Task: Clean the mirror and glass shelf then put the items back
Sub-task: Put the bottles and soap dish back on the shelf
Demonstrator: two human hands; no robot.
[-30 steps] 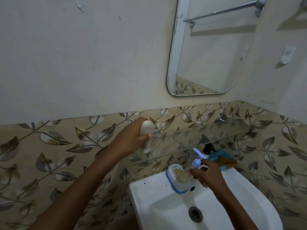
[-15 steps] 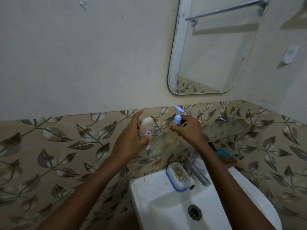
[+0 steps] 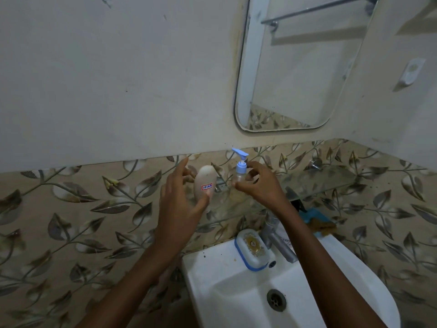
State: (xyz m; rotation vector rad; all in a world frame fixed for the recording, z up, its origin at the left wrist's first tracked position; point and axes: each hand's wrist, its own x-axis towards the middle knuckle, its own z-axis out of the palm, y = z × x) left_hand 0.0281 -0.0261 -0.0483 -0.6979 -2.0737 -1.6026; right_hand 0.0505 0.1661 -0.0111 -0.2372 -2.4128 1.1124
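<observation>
The glass shelf (image 3: 319, 183) runs along the leaf-patterned tiles below the wall mirror (image 3: 295, 67). A white oval bottle (image 3: 204, 183) with a red-edged label stands upright at the shelf's left end. My left hand (image 3: 179, 207) holds it loosely, thumb on its lower front, fingers behind, index finger lifted. Just to its right stands a small clear pump bottle (image 3: 240, 172) with a blue pump head, and my right hand (image 3: 260, 185) has its fingertips closed around the bottle's body.
Below the shelf is a white sink (image 3: 224, 292) with a metal tap (image 3: 279, 242) and a blue-and-white soap dish (image 3: 253, 249) on its rim. A blue object with a black nozzle (image 3: 312, 214) and a brown cloth (image 3: 324, 227) lie behind my right forearm.
My right hand lifted the pump bottle from beside the tap up to the shelf, next to the white bottle. My left hand's fingers have loosened on the white bottle.
</observation>
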